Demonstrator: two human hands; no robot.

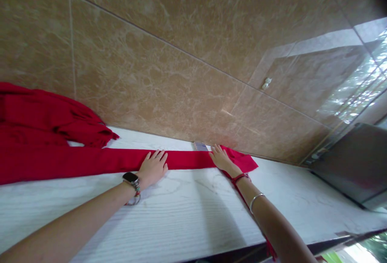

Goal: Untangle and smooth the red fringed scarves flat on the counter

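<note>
A long red cloth lies as a narrow folded strip across the white surface. My left hand rests flat on the middle of the strip, fingers spread. Farther right, my right hand presses on the strip with its fingers stretched out, where the cloth turns. Beyond that hand a red corner points right, and a thin red length runs down behind my right forearm to the front edge. On the left the strip widens and joins a loose, bunched heap of red cloth with a fringed end.
A brown marbled tile wall rises right behind the white wood-grain surface. Touching the wall is a small greyish flat piece, partly under the strip. At the right stands a dark grey box-like object. The surface's front edge runs along the lower right.
</note>
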